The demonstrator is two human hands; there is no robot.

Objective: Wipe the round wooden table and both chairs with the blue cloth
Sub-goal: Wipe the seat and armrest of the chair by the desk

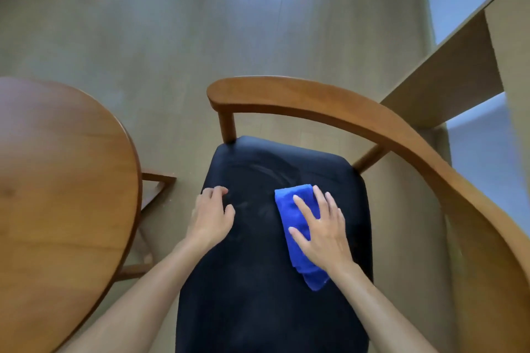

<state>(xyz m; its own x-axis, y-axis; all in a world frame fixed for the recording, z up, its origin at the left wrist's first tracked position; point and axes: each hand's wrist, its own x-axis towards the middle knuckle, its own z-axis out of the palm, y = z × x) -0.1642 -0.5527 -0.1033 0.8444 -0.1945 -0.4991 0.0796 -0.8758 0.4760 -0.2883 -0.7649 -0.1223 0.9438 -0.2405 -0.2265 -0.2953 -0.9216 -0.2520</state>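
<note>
A wooden chair with a curved backrest rail [358,120] and a black padded seat [258,281] stands below me. The folded blue cloth [295,212] lies on the right half of the seat. My right hand [321,232] presses flat on the cloth, fingers spread. Resting on the seat's left side is my left hand [210,215], fingers slightly curled and holding nothing. Faint wipe streaks show on the seat near its far edge. The round wooden table [57,180] fills the left of the view; only part of its top is visible.
Pale wooden floor [172,37] stretches beyond the chair. The table's base struts [155,183] stick out between table and chair. A light wooden desk or shelf unit [464,66] stands at the right, close behind the chair's rail.
</note>
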